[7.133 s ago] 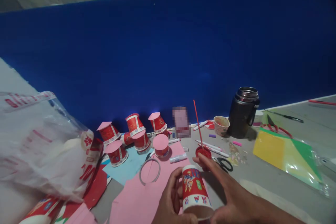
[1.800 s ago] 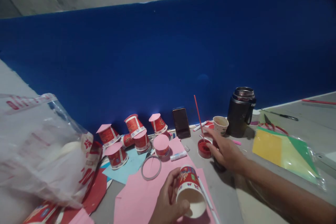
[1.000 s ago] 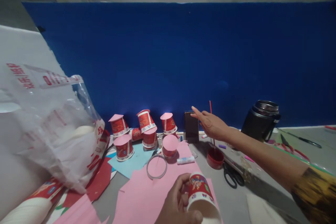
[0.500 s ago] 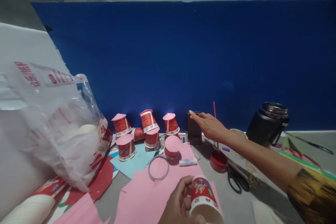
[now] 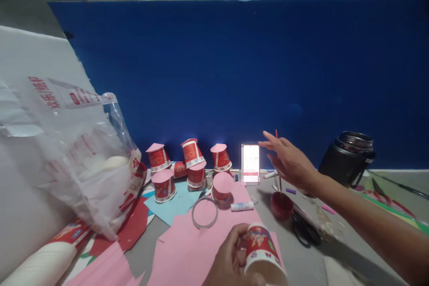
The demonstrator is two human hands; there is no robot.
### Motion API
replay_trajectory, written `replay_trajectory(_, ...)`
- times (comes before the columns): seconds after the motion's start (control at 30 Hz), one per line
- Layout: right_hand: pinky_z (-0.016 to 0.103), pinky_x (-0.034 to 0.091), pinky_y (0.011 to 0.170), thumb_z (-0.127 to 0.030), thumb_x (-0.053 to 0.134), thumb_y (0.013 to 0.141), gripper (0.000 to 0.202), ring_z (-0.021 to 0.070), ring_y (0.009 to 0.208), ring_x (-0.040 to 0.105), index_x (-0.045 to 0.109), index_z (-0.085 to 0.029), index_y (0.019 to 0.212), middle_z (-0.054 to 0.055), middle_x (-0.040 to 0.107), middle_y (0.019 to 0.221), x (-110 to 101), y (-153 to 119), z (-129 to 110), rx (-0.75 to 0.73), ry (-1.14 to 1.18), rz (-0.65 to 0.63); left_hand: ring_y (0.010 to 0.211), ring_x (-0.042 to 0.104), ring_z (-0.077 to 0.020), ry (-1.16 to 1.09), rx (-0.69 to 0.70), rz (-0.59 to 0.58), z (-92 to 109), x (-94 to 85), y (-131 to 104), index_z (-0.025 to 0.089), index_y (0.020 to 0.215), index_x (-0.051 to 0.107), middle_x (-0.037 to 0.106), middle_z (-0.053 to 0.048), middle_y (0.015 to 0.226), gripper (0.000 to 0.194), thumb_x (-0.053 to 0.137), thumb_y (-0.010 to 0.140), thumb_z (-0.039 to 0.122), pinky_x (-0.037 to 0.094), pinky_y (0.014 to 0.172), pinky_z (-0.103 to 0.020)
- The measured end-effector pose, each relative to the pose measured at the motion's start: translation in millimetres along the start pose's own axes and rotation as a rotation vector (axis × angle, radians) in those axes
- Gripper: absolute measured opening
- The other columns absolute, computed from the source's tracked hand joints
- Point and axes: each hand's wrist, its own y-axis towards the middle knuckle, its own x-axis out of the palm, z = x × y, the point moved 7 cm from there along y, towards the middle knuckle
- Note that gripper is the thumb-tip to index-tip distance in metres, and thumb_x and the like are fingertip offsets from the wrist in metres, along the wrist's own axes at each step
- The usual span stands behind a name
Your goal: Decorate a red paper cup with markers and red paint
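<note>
My left hand [image 5: 231, 259] is wrapped round a red and white paper cup [image 5: 261, 246], tilted with its open mouth toward me at the front of the table. Farther back, my right hand [image 5: 290, 158] is in the air with its fingers stretched out and nothing in them. Just left of its fingertips a phone [image 5: 250, 161] leans upright against the blue board, its screen lit and partly blurred. Below the right hand stands a small red pot [image 5: 281, 208] with a thin red stick [image 5: 280, 183] in it.
Several upturned red cups with pink paper tops [image 5: 163, 185] stand at the back left. Pink paper [image 5: 187, 250], a grey ring [image 5: 192, 219] and a glue stick [image 5: 241, 206] lie centrally. Black scissors [image 5: 304, 232] and a black flask [image 5: 345, 161] are right; a plastic bag [image 5: 83, 165] is left.
My right hand has drawn back to the right from the phone, and the phone's dark screen is now lit. The left hand keeps its hold on the paper cup.
</note>
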Motion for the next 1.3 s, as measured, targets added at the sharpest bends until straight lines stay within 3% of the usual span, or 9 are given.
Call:
replay_trajectory(0.1, 0.048, 0.063, 0.091, -0.023, 0.053, 0.105, 0.065, 0.0303, 0.108, 0.075, 0.032, -0.026, 0.167, 0.013, 0.079, 0.127, -33.9, -29.8, -20.5, 0.066, 0.156, 0.055, 0.116, 0.071, -0.0375, -0.025, 0.008, 0.013, -0.5, -1.2, 2.6, 0.023, 0.128, 0.064, 0.066, -0.014, 0.131, 0.101, 0.107, 0.044, 0.059, 0.056, 0.106, -0.054)
replay_trajectory(0.17, 0.046, 0.065, 0.084, -0.032, 0.057, 0.106, 0.065, 0.0301, 0.101, 0.079, 0.034, -0.028, 0.167, 0.016, 0.078, 0.13, -40.5, -55.2, -30.9, 0.163, 0.253, -0.001, 0.11, 0.073, -0.0354, -0.049, -0.001, 0.03, 0.7, -0.7, 3.1, 0.024, 0.13, 0.062, 0.067, -0.014, 0.131, 0.104, 0.108, 0.042, 0.054, 0.06, 0.097, -0.05)
replay_trajectory(0.3, 0.056, 0.063, 0.101, -0.052, 0.079, 0.093, 0.105, 0.0396, 0.136, 0.066, 0.015, -0.03, 0.174, 0.022, 0.057, 0.161, -25.3, -98.0, -55.5, 0.276, 0.515, -0.238, 0.106, 0.075, -0.0311, -0.082, 0.026, 0.107, 14.4, 4.6, -3.7, 0.025, 0.136, 0.056, 0.069, -0.015, 0.135, 0.102, 0.108, 0.049, 0.039, 0.062, 0.086, -0.04)
replay_trajectory(0.43, 0.062, 0.055, 0.112, -0.056, 0.09, 0.081, 0.13, 0.0429, 0.15, 0.053, 0.006, -0.027, 0.176, 0.026, 0.046, 0.168, -1.0, -119.9, -78.9, 0.328, 0.757, -0.397, 0.106, 0.076, -0.0298, -0.058, 0.019, 0.076, 26.9, 20.1, -12.7, 0.025, 0.138, 0.053, 0.072, -0.012, 0.13, 0.094, 0.104, 0.058, 0.03, 0.062, 0.087, -0.039)
replay_trajectory(0.57, 0.06, 0.053, 0.116, -0.044, 0.095, 0.076, 0.136, 0.0415, 0.155, 0.046, 0.004, -0.031, 0.176, 0.023, 0.042, 0.17, 16.4, -131.9, -92.8, 0.368, 0.866, -0.43, 0.106, 0.076, -0.029, -0.036, -0.008, 0.032, 27.6, 28.7, -17.1, 0.028, 0.141, 0.048, 0.074, -0.011, 0.127, 0.094, 0.101, 0.063, 0.025, 0.062, 0.087, -0.04)
replay_trajectory(0.73, 0.058, 0.052, 0.116, -0.035, 0.092, 0.078, 0.126, 0.0389, 0.15, 0.052, 0.012, -0.029, 0.175, 0.022, 0.046, 0.167, 24.0, -141.0, -92.1, 0.425, 0.887, -0.396, 0.109, 0.076, -0.0292, 0.063, 0.04, -0.015, 27.7, 30.4, -17.1, 0.029, 0.143, 0.048, 0.071, -0.012, 0.135, 0.094, 0.1, 0.065, 0.022, 0.061, 0.088, -0.039)
replay_trajectory(0.97, 0.062, 0.044, 0.122, -0.037, 0.092, 0.077, 0.125, 0.0406, 0.153, 0.048, 0.014, -0.025, 0.175, 0.024, 0.043, 0.169, 24.8, -144.2, -86.1, 0.4, 0.861, -0.396, 0.117, 0.073, -0.0314, 0.269, 0.03, -0.02, 28.7, 34.1, -17.6, 0.028, 0.152, 0.044, 0.07, -0.014, 0.137, 0.089, 0.084, 0.074, 0.013, 0.058, 0.093, -0.039)
replay_trajectory(1.17, 0.059, 0.047, 0.121, -0.041, 0.09, 0.079, 0.121, 0.0388, 0.151, 0.051, 0.017, -0.025, 0.174, 0.022, 0.048, 0.166, 28.9, -150.3, -84.2, 0.436, 0.893, -0.375, 0.13, 0.066, -0.0314, 0.284, 0.087, 0.018, 28.4, 27.8, -16.7, 0.034, 0.159, 0.035, 0.045, -0.014, 0.164, 0.105, 0.072, 0.065, 0.004, 0.057, 0.099, -0.039)
replay_trajectory(1.3, 0.061, 0.045, 0.122, -0.047, 0.09, 0.079, 0.118, 0.0399, 0.151, 0.051, 0.022, -0.027, 0.173, 0.021, 0.05, 0.164, 37.9, -157.7, -76.9, 0.505, 0.981, -0.313, 0.124, 0.067, -0.0294, 0.299, 0.047, 0.03, 24.1, 25.0, -18.9, 0.038, 0.162, 0.03, 0.041, -0.015, 0.164, 0.108, 0.077, 0.068, 0.012, 0.059, 0.093, -0.039)
